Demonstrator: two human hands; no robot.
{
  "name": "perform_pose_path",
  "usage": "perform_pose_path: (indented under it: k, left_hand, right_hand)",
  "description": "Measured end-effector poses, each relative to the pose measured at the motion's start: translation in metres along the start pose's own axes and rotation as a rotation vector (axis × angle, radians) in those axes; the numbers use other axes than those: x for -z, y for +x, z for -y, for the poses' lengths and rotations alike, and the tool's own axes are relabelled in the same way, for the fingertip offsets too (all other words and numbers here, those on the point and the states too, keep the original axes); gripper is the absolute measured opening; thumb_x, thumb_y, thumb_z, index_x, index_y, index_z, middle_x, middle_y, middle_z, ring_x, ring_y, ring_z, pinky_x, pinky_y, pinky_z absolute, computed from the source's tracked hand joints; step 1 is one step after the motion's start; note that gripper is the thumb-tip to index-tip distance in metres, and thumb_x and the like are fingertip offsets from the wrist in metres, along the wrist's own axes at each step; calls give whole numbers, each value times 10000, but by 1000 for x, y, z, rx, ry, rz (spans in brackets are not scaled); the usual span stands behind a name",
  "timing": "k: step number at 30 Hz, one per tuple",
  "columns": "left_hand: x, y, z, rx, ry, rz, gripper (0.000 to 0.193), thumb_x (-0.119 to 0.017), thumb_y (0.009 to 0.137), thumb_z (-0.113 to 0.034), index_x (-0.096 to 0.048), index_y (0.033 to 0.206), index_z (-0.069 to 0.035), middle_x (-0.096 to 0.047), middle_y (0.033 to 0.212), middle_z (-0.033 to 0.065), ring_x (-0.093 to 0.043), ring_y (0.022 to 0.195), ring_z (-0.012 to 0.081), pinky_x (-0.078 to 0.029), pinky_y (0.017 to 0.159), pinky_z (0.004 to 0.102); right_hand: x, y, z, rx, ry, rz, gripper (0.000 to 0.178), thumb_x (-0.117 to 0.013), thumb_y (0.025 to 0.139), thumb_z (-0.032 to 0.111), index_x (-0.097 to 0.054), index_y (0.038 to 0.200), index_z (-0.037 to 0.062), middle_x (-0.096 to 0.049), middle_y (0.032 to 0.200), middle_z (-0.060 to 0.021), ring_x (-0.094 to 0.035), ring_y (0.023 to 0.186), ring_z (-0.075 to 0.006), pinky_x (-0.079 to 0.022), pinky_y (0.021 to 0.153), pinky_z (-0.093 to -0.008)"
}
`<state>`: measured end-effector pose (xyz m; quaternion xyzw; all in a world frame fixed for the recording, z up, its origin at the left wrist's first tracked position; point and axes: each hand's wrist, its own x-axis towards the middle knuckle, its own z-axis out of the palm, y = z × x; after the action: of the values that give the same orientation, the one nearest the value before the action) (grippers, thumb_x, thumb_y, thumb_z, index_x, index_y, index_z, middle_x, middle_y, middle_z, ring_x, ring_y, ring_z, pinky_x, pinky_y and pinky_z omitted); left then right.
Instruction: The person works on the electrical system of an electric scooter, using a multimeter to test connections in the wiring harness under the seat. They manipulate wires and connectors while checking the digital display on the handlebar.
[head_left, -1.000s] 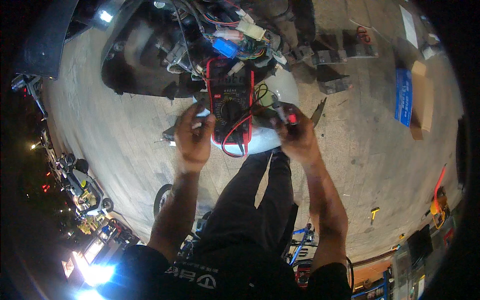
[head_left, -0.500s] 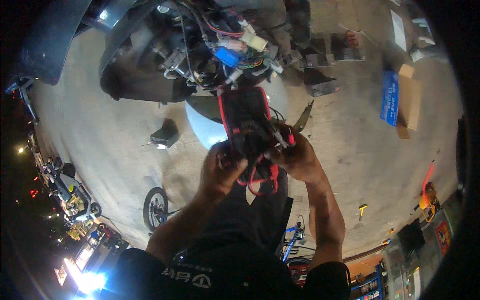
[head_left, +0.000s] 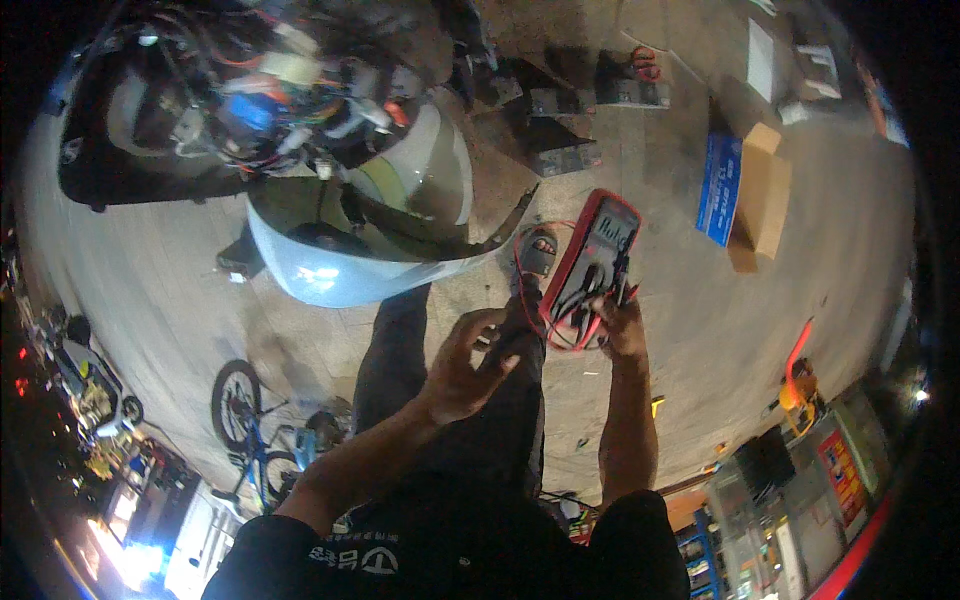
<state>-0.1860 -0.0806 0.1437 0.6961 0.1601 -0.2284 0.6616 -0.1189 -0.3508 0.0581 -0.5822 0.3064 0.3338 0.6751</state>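
A red-edged multimeter [head_left: 612, 232] with a lit display is held by its lower end in my right hand [head_left: 622, 327], tilted out to the right. Its red and black test leads [head_left: 578, 312] are bunched over its lower face and loop out beside it. My left hand [head_left: 470, 366] hangs in front of my thighs, empty, its fingers curved and apart. Ahead of it lies a glossy light-blue curved panel [head_left: 345, 283], hollow side up. A tangle of wires and connectors, one a blue connector [head_left: 250, 112], sits farther off to the left, blurred.
An opened blue cardboard box [head_left: 722, 195] lies on the floor at the right. Several dark blocks [head_left: 565, 160] stand beyond the panel. A bicycle [head_left: 240, 405] is at the lower left, an orange tool [head_left: 795, 385] at the lower right.
My left hand has let go of the multimeter and opened. My right hand has carried it rightward, and its display now shows lit. The view has shifted to the right.
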Motion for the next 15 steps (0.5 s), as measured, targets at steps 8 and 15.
perform_pose_path:
  k: [8, 15]
  left_hand:
    - [-64, 8, 107, 401, -17, -196, 461, -709, 793, -62, -522, 1213, -37, -607, 1075, 150, -635, 906, 228, -522, 782, 356]
    - [-97, 6, 181, 548, -190, -260, 400, -605, 901, -82, -458, 1268, -23, -569, 1095, 53, -555, 981, 145, -469, 864, 319]
  right_hand:
    - [110, 257, -61, 167, 46, -29, 297, -724, 820, 84, -564, 1070, 76, -609, 868, 5, -574, 687, -107, -464, 542, -271]
    - [103, 440, -86, 195, -617, -35, 445, -748, 777, 42, -553, 1176, 8, -668, 1044, -76, -626, 903, -171, -517, 803, -333]
